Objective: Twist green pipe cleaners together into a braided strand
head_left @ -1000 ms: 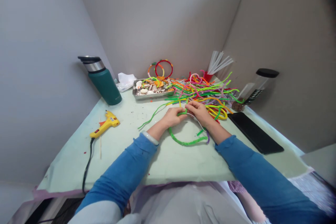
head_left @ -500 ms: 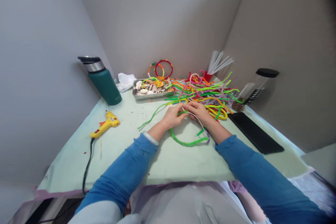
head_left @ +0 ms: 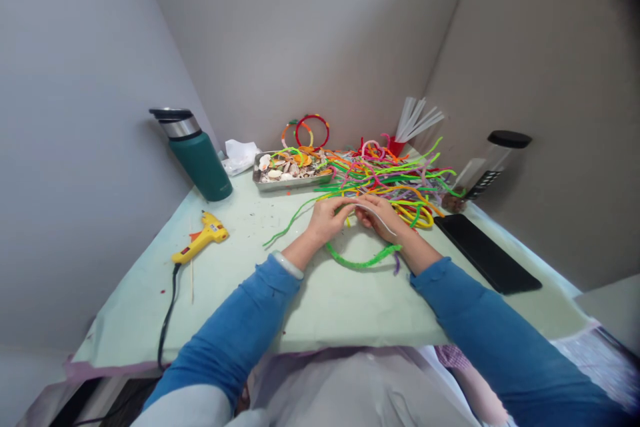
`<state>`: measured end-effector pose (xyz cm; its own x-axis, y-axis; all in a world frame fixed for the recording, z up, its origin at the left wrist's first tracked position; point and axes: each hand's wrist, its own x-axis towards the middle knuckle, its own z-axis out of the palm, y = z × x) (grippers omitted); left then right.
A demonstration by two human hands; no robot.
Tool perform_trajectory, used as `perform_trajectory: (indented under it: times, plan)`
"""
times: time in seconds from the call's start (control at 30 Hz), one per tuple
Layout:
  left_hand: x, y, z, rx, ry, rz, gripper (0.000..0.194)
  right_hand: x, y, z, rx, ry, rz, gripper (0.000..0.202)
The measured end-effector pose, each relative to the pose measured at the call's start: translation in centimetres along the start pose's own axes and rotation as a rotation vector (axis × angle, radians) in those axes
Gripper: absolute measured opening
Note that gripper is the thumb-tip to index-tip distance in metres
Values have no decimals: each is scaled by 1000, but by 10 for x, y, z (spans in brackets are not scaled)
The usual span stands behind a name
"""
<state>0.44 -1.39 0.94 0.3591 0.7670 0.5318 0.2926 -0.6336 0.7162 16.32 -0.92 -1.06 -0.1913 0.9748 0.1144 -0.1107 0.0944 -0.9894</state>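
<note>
Both my hands hold a thin hoop [head_left: 364, 262] above the table. Its lower part is covered in fuzzy green pipe cleaner, while a bare white stretch curves past my right hand. My left hand [head_left: 328, 220] pinches the hoop's far left side with thumb and fingers. Close beside it, fingertips nearly touching, my right hand [head_left: 379, 215] is closed at the hoop's top. What lies between the fingertips is mostly hidden. A short purple pipe cleaner end [head_left: 397, 263] hangs by the hoop's right side.
A heap of coloured pipe cleaners [head_left: 385, 173] lies beyond my hands, beside a metal tray [head_left: 295, 183] of shells. To the left are a yellow glue gun [head_left: 203, 239] and a green bottle [head_left: 200, 165]. A black phone [head_left: 485, 252] and a clear bottle [head_left: 493, 160] are on the right.
The hoop has tilted and its lower edge has risen a little. My right fingers have curled further round it. A loose green end inside the hoop no longer shows.
</note>
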Motion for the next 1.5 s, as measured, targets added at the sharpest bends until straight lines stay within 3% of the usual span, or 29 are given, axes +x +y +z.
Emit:
perform_trajectory:
  times: [0.17, 0.37, 0.53, 0.93, 1.07, 1.2, 1.33, 1.5]
  plan:
    - [5, -14, 1, -106, 99, -253, 31, 2, 3, 0, -67, 28, -20, 35]
    - [7, -14, -1, -375, 9, -440, 34, -5, -5, 6, -187, -12, -73, 33]
    - [7, -10, -1, -426, 8, -500, 32, -9, -9, 8, -249, -102, -79, 30]
    - [7, -24, 5, -204, -7, -383, 31, -9, -6, 4, -195, -141, -48, 34]
    - [6, -19, 3, -105, 89, -317, 28, -10, -7, 3, -200, -147, -33, 33]
    - [4, -11, -2, -134, 250, -214, 26, -13, -10, 1, -298, -275, 9, 33]
    - [3, -5, -7, -84, 302, -134, 25, -14, -11, 4, -293, -333, 43, 30]
    - [3, -5, -7, -15, 333, -135, 25, -15, -14, 8, -215, -408, 89, 25]
